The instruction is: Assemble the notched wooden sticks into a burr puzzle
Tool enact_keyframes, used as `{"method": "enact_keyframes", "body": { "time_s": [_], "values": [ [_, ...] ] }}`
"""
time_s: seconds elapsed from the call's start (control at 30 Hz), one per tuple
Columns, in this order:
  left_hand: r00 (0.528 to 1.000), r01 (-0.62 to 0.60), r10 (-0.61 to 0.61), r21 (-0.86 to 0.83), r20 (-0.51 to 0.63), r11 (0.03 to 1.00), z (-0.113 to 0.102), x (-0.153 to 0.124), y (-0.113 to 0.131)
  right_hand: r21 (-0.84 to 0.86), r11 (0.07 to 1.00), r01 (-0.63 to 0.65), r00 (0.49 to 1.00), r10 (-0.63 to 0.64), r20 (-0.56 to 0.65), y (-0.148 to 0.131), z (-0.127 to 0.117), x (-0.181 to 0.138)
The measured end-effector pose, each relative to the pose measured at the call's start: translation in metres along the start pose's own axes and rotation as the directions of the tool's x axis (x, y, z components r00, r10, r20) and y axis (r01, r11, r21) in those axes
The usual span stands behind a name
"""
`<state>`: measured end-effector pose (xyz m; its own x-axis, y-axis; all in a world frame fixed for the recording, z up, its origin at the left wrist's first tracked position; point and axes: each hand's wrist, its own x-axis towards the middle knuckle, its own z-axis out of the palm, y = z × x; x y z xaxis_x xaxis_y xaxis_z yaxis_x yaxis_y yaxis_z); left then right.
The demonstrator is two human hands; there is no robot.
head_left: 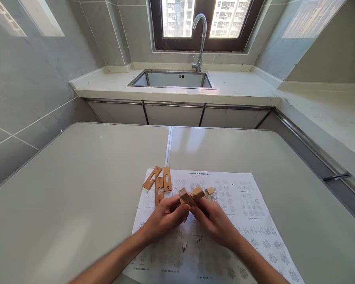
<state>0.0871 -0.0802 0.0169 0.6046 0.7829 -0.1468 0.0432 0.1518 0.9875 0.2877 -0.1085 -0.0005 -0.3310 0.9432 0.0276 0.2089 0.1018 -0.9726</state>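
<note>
Over the middle of a printed sheet (263,244), my left hand (168,215) and my right hand (214,221) meet. Both close around small wooden puzzle blocks (187,196), which look fitted together at angles; the fingers hide how they join. A lighter block end (198,192) sticks up by my right fingers. Just beyond them, another small wooden block (209,191) shows; I cannot tell whether it touches the held ones. Left of the blocks lie three flat wooden pieces with cut slots, among them a numbered piece (167,179) and a tilted piece (152,177).
The sheet lies on a pale table (62,205) with a seam (168,146) down its middle. Behind the table runs a white counter (239,85) with a sink (177,81) and a tall faucet (201,43). Tiled walls (32,79) stand close at the left.
</note>
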Motion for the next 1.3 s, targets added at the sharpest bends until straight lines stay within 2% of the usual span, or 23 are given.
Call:
{"method": "enact_keyframes", "body": {
  "time_s": [0.37, 0.5, 0.7, 0.83, 0.93, 1.07, 1.2, 1.3],
  "values": [
    [0.997, 0.018, -0.025, -0.094, -0.071, 0.995, 0.002, 0.001, -0.001, 0.012, 1.000, 0.009, 0.999, -0.009, -0.035, 0.003, 0.007, 0.001],
    [0.992, 0.034, -0.049, -0.129, -0.117, 0.991, 0.001, 0.001, -0.001, -0.023, 1.000, 0.009, 1.000, -0.010, -0.025, 0.003, 0.009, 0.000],
    [0.994, -0.003, -0.013, -0.139, -0.110, 0.990, 0.002, 0.000, 0.001, -0.075, 0.995, 0.059, 0.998, -0.061, -0.025, 0.006, 0.008, -0.001],
    [0.982, -0.019, -0.006, -0.133, -0.187, 0.991, 0.002, 0.000, -0.002, -0.148, 0.986, 0.082, 0.994, -0.091, -0.054, 0.009, 0.006, -0.003],
    [0.971, -0.040, 0.004, -0.146, -0.239, 0.989, 0.001, 0.002, -0.005, -0.194, 0.973, 0.126, 0.983, -0.148, -0.105, 0.008, 0.005, -0.003],
    [0.971, -0.029, -0.021, -0.202, -0.240, 0.979, 0.001, 0.004, -0.003, -0.282, 0.946, 0.162, 0.934, -0.239, -0.264, 0.007, 0.003, -0.001],
    [0.971, -0.018, -0.030, -0.198, -0.235, 0.980, 0.002, 0.006, 0.001, -0.298, 0.953, 0.059, 0.879, -0.191, -0.437, 0.006, 0.000, 0.002],
    [0.971, -0.017, -0.030, -0.195, -0.236, 0.981, 0.002, 0.006, 0.001, -0.268, 0.963, 0.023, 0.862, -0.155, -0.483, 0.003, -0.003, 0.005]
  ]
}}
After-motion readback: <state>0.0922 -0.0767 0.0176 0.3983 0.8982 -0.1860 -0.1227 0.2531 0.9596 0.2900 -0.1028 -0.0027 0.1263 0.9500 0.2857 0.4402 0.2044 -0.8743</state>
